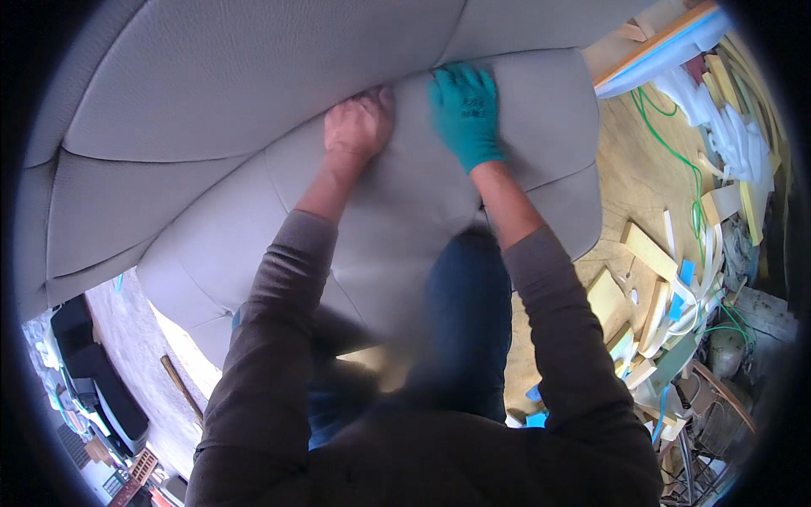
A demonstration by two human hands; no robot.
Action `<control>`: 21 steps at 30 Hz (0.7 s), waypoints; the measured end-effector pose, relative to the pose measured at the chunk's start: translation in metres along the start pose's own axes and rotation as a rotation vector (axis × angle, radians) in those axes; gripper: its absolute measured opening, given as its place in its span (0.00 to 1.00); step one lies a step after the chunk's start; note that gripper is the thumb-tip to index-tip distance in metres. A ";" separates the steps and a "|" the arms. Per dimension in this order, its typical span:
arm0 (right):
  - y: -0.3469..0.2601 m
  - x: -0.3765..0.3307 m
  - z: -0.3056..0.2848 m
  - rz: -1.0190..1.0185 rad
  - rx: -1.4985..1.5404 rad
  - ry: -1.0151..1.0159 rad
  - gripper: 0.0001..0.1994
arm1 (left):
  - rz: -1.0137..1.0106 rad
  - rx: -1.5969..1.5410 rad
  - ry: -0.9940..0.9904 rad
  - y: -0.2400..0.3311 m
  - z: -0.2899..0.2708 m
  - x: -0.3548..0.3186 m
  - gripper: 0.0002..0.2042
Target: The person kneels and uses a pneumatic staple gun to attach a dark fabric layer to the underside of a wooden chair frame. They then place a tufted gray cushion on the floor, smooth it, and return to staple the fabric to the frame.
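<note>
A large padded sofa in smooth grey upholstery fills the upper part of the head view. Its seat (380, 211) meets the backrest (220, 80) along a long curved crease. My bare left hand (359, 124) rests at that crease with its fingers curled down; whether they pinch any cover is hidden. To its right, my right hand (466, 114) wears a teal knit glove and presses on the seat close to the crease, fingers stretched and slightly apart. Both arms reach straight forward. My leg (467, 313) in dark blue trousers is against the seat's front.
At the right, foam offcuts (649, 251), white plastic wrapping (735, 135) and a green cord (676, 156) lie on the brown floor. A wood-edged panel (659, 46) stands at the upper right. Black padded pieces (93, 372) and a stick (181, 389) are at the left.
</note>
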State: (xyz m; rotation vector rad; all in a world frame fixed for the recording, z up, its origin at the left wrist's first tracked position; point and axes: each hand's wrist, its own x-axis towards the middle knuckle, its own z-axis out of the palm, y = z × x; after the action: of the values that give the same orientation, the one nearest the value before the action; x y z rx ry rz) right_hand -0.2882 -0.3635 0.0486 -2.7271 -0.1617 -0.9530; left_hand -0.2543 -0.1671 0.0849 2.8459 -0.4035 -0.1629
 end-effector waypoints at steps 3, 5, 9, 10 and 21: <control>-0.015 -0.001 0.004 0.024 0.042 0.009 0.09 | 0.081 -0.022 0.123 0.001 0.000 -0.002 0.28; -0.016 -0.002 0.002 0.046 0.104 0.017 0.09 | 0.100 -0.054 0.153 0.002 0.001 -0.002 0.28; -0.001 -0.005 -0.013 0.171 0.340 0.014 0.10 | 0.020 0.037 -0.001 -0.003 0.008 0.002 0.27; 0.005 -0.005 -0.016 0.204 0.329 0.056 0.11 | 0.011 0.047 -0.015 -0.006 0.009 0.007 0.27; 0.028 -0.015 -0.001 0.111 0.013 0.059 0.13 | -0.078 0.209 -0.125 0.048 0.061 0.082 0.18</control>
State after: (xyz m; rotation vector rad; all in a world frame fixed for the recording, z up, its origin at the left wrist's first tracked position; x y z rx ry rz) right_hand -0.2950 -0.3912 0.0348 -2.6617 -0.0062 -0.9956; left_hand -0.1974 -0.2501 0.0335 3.0693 -0.3536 -0.3330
